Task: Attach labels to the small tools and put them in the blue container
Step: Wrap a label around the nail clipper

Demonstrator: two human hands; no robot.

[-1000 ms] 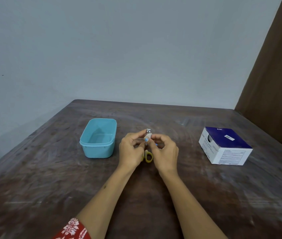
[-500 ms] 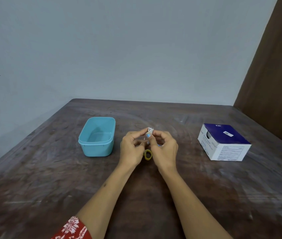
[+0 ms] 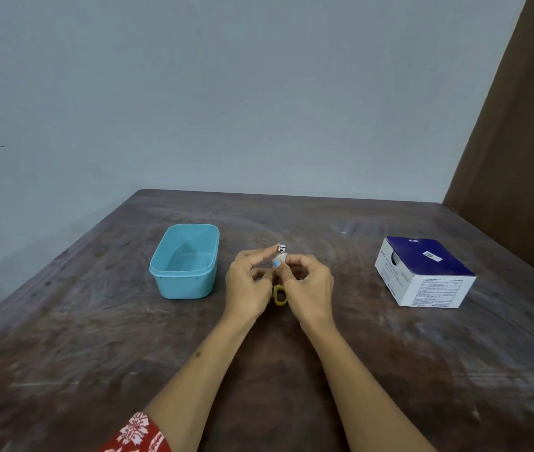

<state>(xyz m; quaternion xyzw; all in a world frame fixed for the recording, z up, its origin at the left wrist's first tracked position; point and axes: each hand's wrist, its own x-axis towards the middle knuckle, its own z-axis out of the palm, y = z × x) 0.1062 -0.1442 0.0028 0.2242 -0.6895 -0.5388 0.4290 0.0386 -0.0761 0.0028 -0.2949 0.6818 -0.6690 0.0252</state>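
Both hands meet over the middle of the table around a small metal nail clipper [image 3: 281, 248], whose tip sticks up above the fingers. My left hand [image 3: 248, 283] pinches it from the left and my right hand [image 3: 308, 285] pinches it from the right, pressing a small white label [image 3: 280, 258] against it. Small scissors with a yellow handle [image 3: 279, 296] lie on the table beneath the hands, mostly hidden. The blue container [image 3: 185, 290] stands to the left of my hands with nothing visible inside.
A blue and white cardboard box [image 3: 428, 278] sits on the right of the dark wooden table [image 3: 63, 337]. A grey wall runs behind and to the left; a brown panel stands at the right.
The hands have stayed together on the clipper, with only small finger movements around the label. The view has shifted slightly.
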